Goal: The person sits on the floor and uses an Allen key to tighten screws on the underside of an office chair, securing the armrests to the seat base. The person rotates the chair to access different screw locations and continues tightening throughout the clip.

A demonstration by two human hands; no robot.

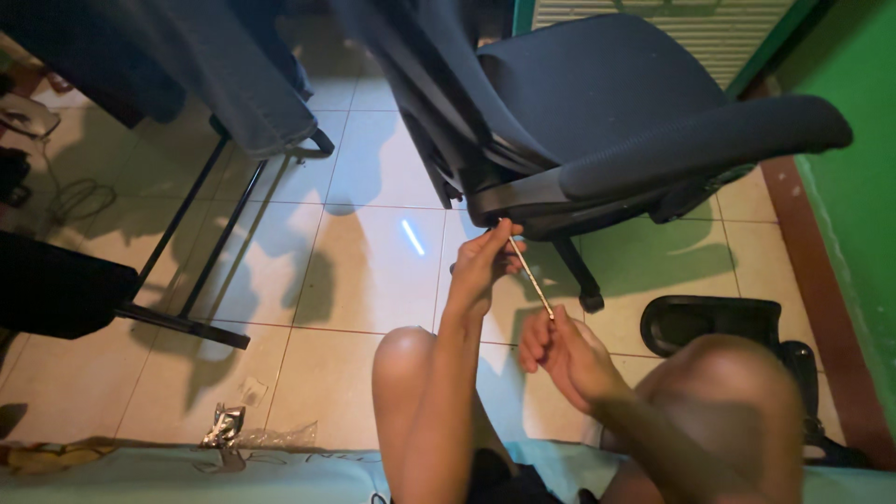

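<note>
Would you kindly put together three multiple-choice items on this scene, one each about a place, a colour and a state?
1. Where does the thin rod's upper end sit?
A. At the office chair's seat edge
B. On the floor tiles
C. Against the wall

2. What colour is the wall on the right?
A. White
B. Green
C. Blue

3. How is the rod held?
A. By the left hand alone
B. Lying loose on the floor
C. By both hands, the left hand high, the right hand low

Answers:
1 A, the tip meets the grey underside of the seat.
2 B, the painted surface is plainly green.
3 C, the fingers of each hand pinch one end.
</note>
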